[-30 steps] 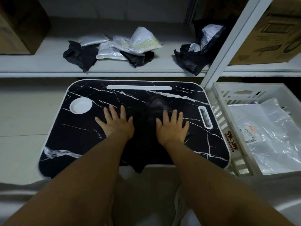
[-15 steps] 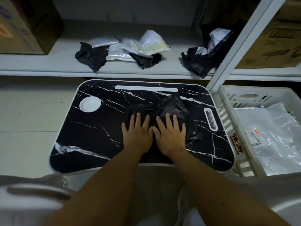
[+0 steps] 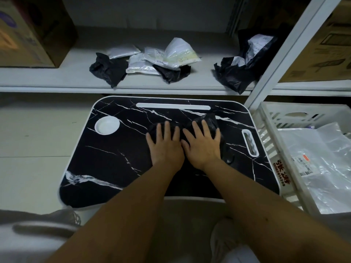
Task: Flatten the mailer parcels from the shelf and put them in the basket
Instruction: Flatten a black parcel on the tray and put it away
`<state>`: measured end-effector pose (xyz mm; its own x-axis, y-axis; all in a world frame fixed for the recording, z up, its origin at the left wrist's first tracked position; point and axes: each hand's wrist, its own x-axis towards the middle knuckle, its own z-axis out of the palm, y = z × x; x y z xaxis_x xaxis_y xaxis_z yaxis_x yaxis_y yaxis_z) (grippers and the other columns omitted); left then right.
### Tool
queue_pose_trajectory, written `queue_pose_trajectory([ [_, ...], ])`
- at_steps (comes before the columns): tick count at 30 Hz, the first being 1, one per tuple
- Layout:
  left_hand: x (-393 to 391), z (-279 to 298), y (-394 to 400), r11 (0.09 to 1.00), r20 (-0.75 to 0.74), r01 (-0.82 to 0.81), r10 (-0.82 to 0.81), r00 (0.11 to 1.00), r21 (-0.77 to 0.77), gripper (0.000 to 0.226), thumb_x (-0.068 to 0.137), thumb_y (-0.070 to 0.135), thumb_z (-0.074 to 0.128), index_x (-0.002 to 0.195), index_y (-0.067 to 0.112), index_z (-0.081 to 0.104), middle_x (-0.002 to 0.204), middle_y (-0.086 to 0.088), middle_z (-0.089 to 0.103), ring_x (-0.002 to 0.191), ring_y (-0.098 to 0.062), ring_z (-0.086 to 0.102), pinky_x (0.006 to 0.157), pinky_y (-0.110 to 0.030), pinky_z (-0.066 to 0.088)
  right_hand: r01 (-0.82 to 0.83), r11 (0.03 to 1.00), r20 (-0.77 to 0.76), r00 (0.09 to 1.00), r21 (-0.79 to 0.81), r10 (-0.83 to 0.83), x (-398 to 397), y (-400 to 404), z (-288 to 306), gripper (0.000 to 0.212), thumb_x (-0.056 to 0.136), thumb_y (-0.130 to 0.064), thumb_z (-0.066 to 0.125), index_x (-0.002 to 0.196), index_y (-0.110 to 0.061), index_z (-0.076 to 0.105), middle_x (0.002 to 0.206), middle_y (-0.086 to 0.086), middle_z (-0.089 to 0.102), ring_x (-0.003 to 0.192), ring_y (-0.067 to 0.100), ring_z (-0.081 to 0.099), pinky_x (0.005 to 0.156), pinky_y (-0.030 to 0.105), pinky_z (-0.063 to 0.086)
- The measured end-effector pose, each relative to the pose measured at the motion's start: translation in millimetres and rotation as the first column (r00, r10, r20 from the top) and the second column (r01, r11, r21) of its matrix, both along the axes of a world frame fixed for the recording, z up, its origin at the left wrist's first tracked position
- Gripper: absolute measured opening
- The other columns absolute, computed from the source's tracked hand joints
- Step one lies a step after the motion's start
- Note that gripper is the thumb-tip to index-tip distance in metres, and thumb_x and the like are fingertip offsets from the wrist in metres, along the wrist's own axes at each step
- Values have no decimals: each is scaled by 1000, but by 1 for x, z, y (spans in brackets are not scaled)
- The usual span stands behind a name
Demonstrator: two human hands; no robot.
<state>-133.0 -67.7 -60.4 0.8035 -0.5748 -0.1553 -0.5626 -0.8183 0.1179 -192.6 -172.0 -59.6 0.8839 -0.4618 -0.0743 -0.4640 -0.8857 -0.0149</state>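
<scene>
Both palms press a crumpled black plastic mailer flat at the centre of the black marble-patterned tabletop. Left hand and right hand lie fingers straight. The white slatted plastic basket sits at three o'clock, nearer the right hand.

**Surface finishes observed**

Lap desk: smooth, black marble-pattern top with white plastic trim. Black mailer under the hands: thin crinkled plastic film, slight sheen. Basket: white slotted plastic, holding glossy translucent bags. Shelf: matt white.
</scene>
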Motion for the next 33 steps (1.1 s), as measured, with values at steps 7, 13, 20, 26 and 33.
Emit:
queue_pose_trajectory([
  [7,9,-12,-1,998,-228,-14,26,973,54,54,99,52,11,150,41,-4,159,-2,-19,143,-34,-22,110,-66,-5,135,963,-212,974,234,-85,1,-16,-11,63,91,-73,11,149,-51,0,161,-6,-17,146,39,-17,112,68,0],
  [13,18,-6,-3,989,-164,30,-6,987,144,57,98,55,10,150,40,-6,159,-7,-16,144,-38,-15,110,-66,-5,159,966,-232,967,204,-110,5,-13,-11,64,92,-72,9,150,-49,-1,162,2,-14,146,42,-13,111,68,5],
  [20,29,12,-15,994,119,-4,-9,993,113,39,94,33,36,129,21,48,131,-9,51,122,-31,46,112,-62,9,248,953,58,964,174,-261,13,-20,-1,48,100,-49,27,133,-20,47,137,6,50,129,33,44,114,58,15],
  [26,42,27,-50,995,189,41,-22,982,-94,36,89,25,47,122,13,47,122,-10,47,116,-27,43,102,-44,35,379,919,373,841,111,-392,35,-69,26,31,98,-27,43,117,-7,58,121,13,47,108,32,50,85,43,43],
  [33,62,27,-100,982,92,180,-174,980,-62,43,92,24,42,133,14,42,126,-7,51,118,-27,46,99,-42,35,465,882,127,882,-78,-454,50,-141,55,39,90,-24,51,128,-15,55,162,2,-4,133,33,27,93,43,39],
])
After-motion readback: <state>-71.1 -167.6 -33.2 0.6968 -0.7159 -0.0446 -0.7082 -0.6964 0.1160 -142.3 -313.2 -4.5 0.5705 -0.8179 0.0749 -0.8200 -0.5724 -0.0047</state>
